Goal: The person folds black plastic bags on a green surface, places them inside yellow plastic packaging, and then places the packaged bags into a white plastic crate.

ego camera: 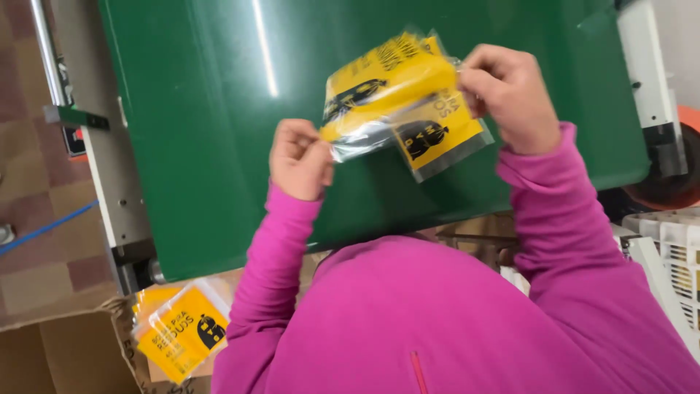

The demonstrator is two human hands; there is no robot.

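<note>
I hold a yellow, black-printed packet in a clear plastic sleeve [397,102] up above the glossy green bench [204,146], one hand at each end. My left hand [300,159] pinches the lower left corner of the clear film between thumb and fingers, its grip closed on the packet. My right hand [510,95] has the upper right edge, fingers curled over and clenched on the same packet. The packet hangs clear of the bench, tilted, and its lower part looks folded or doubled, so it may be two yellow pieces in the one sleeve; I cannot tell which.

The film is slick and I have only its margins. If my left pinch slips, I judge that the packet would swing from my right hand and could drop onto the bench or off its near edge. Pulling my hands apart too hard could stretch or tear the sleeve at a corner.

Below the bench edge on my left, a stack of similar yellow packets [182,332] sits in an open brown cardboard box [58,357]. A white plastic crate [674,252] stands at my right.
</note>
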